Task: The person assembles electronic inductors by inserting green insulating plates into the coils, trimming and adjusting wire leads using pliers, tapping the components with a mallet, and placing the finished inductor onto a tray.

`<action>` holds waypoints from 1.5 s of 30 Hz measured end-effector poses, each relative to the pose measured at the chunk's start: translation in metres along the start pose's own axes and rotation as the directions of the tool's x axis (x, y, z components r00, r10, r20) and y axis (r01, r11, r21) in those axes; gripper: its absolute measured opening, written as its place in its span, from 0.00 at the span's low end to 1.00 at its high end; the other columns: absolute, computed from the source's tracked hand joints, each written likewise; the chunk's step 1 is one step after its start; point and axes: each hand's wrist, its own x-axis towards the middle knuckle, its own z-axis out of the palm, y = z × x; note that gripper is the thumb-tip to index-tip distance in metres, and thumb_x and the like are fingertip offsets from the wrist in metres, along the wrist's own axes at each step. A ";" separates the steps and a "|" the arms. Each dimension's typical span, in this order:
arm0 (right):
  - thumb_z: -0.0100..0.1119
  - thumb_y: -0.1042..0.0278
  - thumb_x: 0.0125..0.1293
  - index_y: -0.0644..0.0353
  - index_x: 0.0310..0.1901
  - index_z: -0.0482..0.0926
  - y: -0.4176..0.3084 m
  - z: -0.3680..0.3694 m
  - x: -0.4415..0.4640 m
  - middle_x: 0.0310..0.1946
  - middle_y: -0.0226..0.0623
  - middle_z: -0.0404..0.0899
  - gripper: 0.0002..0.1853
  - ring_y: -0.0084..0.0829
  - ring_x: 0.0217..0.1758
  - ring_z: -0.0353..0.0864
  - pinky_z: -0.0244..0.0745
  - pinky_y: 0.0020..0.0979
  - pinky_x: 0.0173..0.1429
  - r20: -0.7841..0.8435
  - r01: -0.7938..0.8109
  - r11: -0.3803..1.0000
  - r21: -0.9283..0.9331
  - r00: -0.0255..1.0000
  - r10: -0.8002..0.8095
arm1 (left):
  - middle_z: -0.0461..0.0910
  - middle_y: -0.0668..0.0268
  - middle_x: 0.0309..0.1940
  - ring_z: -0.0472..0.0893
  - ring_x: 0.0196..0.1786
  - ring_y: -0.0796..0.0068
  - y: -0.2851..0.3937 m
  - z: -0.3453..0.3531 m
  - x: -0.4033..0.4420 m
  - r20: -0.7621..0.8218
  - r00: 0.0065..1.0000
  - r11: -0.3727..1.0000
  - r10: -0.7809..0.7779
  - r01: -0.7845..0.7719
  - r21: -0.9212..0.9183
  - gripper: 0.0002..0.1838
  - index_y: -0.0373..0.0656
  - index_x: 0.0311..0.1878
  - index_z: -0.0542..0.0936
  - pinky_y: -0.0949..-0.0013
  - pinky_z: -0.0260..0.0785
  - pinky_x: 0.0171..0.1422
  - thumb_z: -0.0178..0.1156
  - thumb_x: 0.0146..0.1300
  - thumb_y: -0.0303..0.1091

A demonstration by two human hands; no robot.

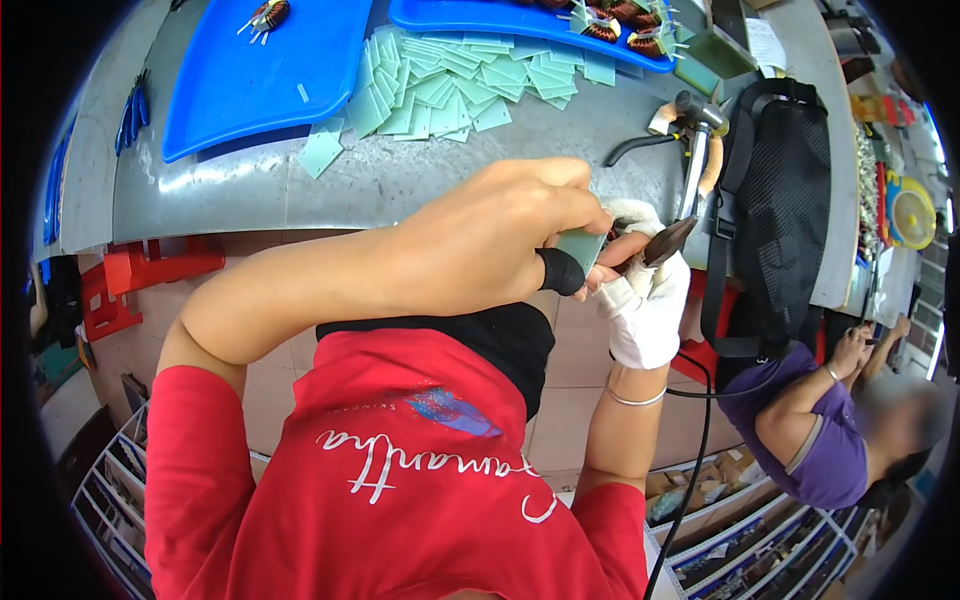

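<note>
My left hand (510,225), bare with a black wrap (562,271) on one finger, is closed on a small pale green plate (582,246). It meets my right hand (643,318) in front of my body, just off the bench edge. My right hand wears a white glove with some fingertips bare and is closed around pliers, whose dark pointed jaws (672,241) stick out up and to the right. Something reddish-brown lies between the hands against the plate, mostly hidden by fingers.
Loose green plates (450,85) are heaped on the metal bench (240,200). One blue tray (270,80) holds a copper coil (268,17); another (470,20) holds several. A hammer (695,150), black-handled tool (640,147) and black mesh bag (785,190) lie right. A co-worker (810,430) sits beyond.
</note>
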 end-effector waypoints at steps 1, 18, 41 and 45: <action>0.70 0.82 0.50 0.67 0.50 0.75 -0.002 0.001 0.000 0.28 0.27 0.76 0.23 0.17 0.31 0.70 0.66 0.20 0.39 0.004 -0.026 1.000 0.015 1.000 0.026 | 0.73 0.62 0.33 0.77 0.30 0.70 0.000 0.000 0.000 -0.003 1.000 1.000 -0.004 0.004 -0.001 0.22 0.35 0.46 0.80 0.70 0.68 0.31 0.60 0.44 0.08; 0.67 0.82 0.49 0.68 0.51 0.73 -0.004 0.001 0.003 0.25 0.28 0.77 0.25 0.19 0.31 0.74 0.69 0.22 0.41 0.020 0.024 0.998 -0.051 1.000 -0.023 | 0.75 0.57 0.36 0.79 0.35 0.61 0.001 0.000 -0.002 -0.007 0.999 0.999 0.038 -0.037 0.035 0.21 0.34 0.46 0.80 0.66 0.71 0.36 0.64 0.46 0.11; 0.67 0.83 0.53 0.66 0.49 0.75 -0.002 0.010 0.001 0.35 0.29 0.78 0.20 0.20 0.38 0.76 0.73 0.23 0.46 -0.075 0.028 0.998 -0.058 0.997 -0.033 | 0.76 0.66 0.36 0.76 0.34 0.76 -0.021 -0.006 0.002 0.016 0.999 0.995 -0.039 0.041 -0.094 0.22 0.41 0.49 0.84 0.74 0.70 0.37 0.73 0.47 0.22; 0.68 0.81 0.56 0.65 0.43 0.75 0.004 0.012 -0.001 0.37 0.31 0.78 0.14 0.21 0.39 0.77 0.73 0.24 0.48 -0.111 0.002 1.000 -0.014 0.994 -0.004 | 0.75 0.67 0.36 0.76 0.34 0.79 -0.022 -0.008 0.005 0.022 0.998 0.993 -0.061 0.063 -0.096 0.22 0.40 0.49 0.83 0.77 0.70 0.37 0.75 0.47 0.25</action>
